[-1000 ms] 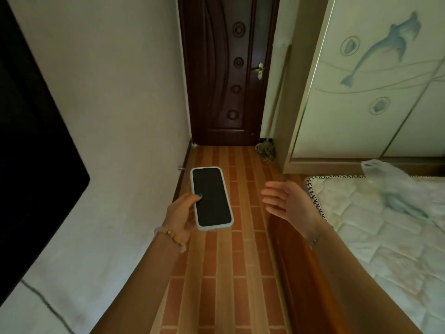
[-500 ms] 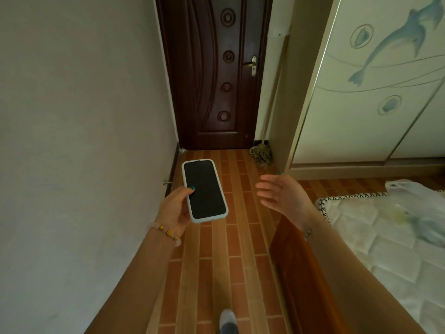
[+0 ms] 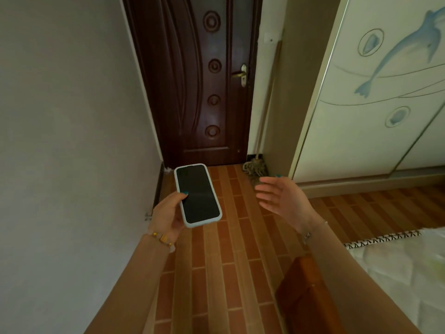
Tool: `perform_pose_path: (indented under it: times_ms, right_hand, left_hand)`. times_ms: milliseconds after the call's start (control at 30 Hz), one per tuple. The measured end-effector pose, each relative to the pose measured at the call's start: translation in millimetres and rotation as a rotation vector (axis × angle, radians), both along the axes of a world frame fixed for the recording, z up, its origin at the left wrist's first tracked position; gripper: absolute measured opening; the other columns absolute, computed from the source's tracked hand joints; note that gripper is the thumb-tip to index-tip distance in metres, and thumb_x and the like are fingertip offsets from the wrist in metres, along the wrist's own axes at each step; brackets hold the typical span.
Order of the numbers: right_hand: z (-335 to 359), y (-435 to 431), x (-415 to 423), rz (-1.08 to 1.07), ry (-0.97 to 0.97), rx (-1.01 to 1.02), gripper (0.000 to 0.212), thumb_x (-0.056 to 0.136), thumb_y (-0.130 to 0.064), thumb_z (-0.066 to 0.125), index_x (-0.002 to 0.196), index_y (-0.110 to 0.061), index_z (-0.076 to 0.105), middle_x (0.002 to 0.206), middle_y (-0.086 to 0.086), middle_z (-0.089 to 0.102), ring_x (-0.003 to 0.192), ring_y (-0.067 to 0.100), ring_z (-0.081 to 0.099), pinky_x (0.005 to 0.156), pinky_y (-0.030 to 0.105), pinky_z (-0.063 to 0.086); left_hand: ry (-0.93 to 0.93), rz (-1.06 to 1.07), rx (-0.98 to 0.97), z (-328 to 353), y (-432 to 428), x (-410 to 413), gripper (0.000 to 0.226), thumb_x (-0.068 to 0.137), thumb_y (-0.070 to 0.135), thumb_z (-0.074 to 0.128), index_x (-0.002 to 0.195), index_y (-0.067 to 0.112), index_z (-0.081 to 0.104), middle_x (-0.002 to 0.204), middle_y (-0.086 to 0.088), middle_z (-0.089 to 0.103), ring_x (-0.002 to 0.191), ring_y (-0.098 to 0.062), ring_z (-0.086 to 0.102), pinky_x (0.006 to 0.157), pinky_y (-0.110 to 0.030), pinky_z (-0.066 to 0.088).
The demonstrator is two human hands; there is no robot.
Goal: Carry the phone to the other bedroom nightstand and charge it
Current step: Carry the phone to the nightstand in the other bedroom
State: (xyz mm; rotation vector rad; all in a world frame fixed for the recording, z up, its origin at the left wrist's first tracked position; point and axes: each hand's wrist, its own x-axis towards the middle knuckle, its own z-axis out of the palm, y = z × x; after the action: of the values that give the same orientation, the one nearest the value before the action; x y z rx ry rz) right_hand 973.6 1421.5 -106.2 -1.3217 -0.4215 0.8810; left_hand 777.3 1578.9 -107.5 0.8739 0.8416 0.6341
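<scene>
A phone [image 3: 198, 195] with a dark screen and a pale blue case lies flat in my left hand [image 3: 167, 214], screen up, my thumb resting on its left edge. My right hand [image 3: 281, 197] floats to the right of it, palm turned inward, fingers spread, holding nothing. Both hands are held out over a brick-patterned floor [image 3: 228, 261]. No nightstand or charger is in view.
A dark wooden door [image 3: 192, 80] with a brass handle [image 3: 240, 74] stands closed straight ahead. A grey wall [image 3: 72, 141] runs along the left. A wardrobe [image 3: 373, 104] with a dolphin print stands at the right. A bed's wooden frame corner [image 3: 305, 297] and mattress [image 3: 404, 273] sit at lower right.
The view has advanced toward the door, which looks larger and closer. The bed has slid toward the lower right edge. Both hands keep their pose, the phone still in my left.
</scene>
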Motion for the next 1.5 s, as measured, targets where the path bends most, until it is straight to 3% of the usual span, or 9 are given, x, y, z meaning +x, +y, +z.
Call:
perform_pose_path:
  times_ms: [333,600,733,933,1033,1133,1200,1367,1500]
  right_hand:
    - [-11,75,128,-0.249,0.013,0.025,0.037,0.098,-0.032,0.033,0.104,-0.015,0.065,0.106,0.007,0.069,0.098,0.023,0.064,0.087,0.036,0.049]
    - [-9,100,210,-0.542,0.028,0.029,0.039,0.098,-0.034,0.032,0.108,-0.016,0.065,0.114,0.009,0.067,0.106,0.025,0.062,0.092,0.038,0.047]
    - [-15,82,239,-0.712,0.051,0.041,0.041,0.099,-0.032,0.028,0.106,-0.014,0.064,0.11,0.009,0.068,0.103,0.025,0.062,0.087,0.037,0.048]
    - [-24,48,303,-0.876,0.07,0.053,0.043,0.099,-0.033,0.027,0.102,-0.011,0.064,0.103,0.011,0.066,0.105,0.031,0.057,0.086,0.039,0.047]
    - [-25,36,348,-0.924,0.05,0.027,0.044,0.099,-0.033,0.026,0.104,-0.011,0.064,0.104,0.01,0.067,0.105,0.03,0.059,0.091,0.042,0.047]
    - [-24,18,402,-0.95,0.028,-0.004,0.045,0.099,-0.034,0.027,0.104,-0.014,0.066,0.11,0.012,0.067,0.105,0.03,0.061,0.094,0.047,0.048]
    - [-18,5,439,-0.969,0.009,-0.008,0.045,0.099,-0.034,0.026,0.108,-0.011,0.065,0.107,0.011,0.067,0.1,0.028,0.063,0.086,0.041,0.052]
    - [-5,-32,530,-1.022,-0.04,-0.042,0.046,0.1,-0.036,0.026,0.106,-0.012,0.065,0.107,0.011,0.069,0.102,0.029,0.064,0.079,0.037,0.052]
    - [2,-59,586,-1.058,-0.034,-0.046,0.048,0.099,-0.038,0.027,0.109,-0.01,0.065,0.102,0.008,0.071,0.096,0.024,0.067,0.074,0.032,0.051]
  left_hand:
    - [0.037,-0.283,0.046,-2,124,184,0.01,0.085,0.016,0.056,0.088,0.011,0.064,0.095,-0.014,0.066,0.082,-0.024,0.063,0.075,-0.037,0.051]
    - [0.06,-0.579,0.047,-1,183,339,0.026,0.084,0.016,0.059,0.109,0.01,0.064,0.106,-0.014,0.068,0.091,-0.025,0.065,0.07,-0.034,0.053]
    - [0.081,-0.743,0.01,-8,173,404,0.019,0.084,0.014,0.059,0.102,0.011,0.066,0.109,-0.016,0.066,0.098,-0.028,0.064,0.069,-0.035,0.053]
    - [0.114,-0.918,0.008,-19,142,503,0.034,0.083,0.016,0.06,0.117,0.007,0.06,0.112,-0.016,0.065,0.1,-0.029,0.063,0.07,-0.037,0.054]
    - [0.109,-0.995,0.008,-20,123,554,0.023,0.085,0.016,0.059,0.107,0.011,0.061,0.108,-0.015,0.064,0.099,-0.029,0.062,0.073,-0.038,0.054]
    - [0.088,-1.042,0.008,-17,101,612,0.024,0.085,0.016,0.058,0.107,0.009,0.061,0.104,-0.014,0.064,0.095,-0.028,0.062,0.059,-0.033,0.055]
    - [0.071,-1.052,0.022,-11,84,654,0.023,0.085,0.015,0.058,0.107,0.008,0.061,0.099,-0.012,0.064,0.09,-0.026,0.061,0.049,-0.027,0.054]
    - [0.028,-1.079,0.04,4,44,757,0.018,0.084,0.013,0.059,0.1,0.009,0.064,0.098,-0.012,0.065,0.091,-0.026,0.062,0.061,-0.033,0.053]
    - [0.037,-1.113,0.046,6,16,821,0.029,0.084,0.015,0.06,0.112,0.007,0.061,0.105,-0.014,0.064,0.096,-0.028,0.061,0.062,-0.034,0.053]
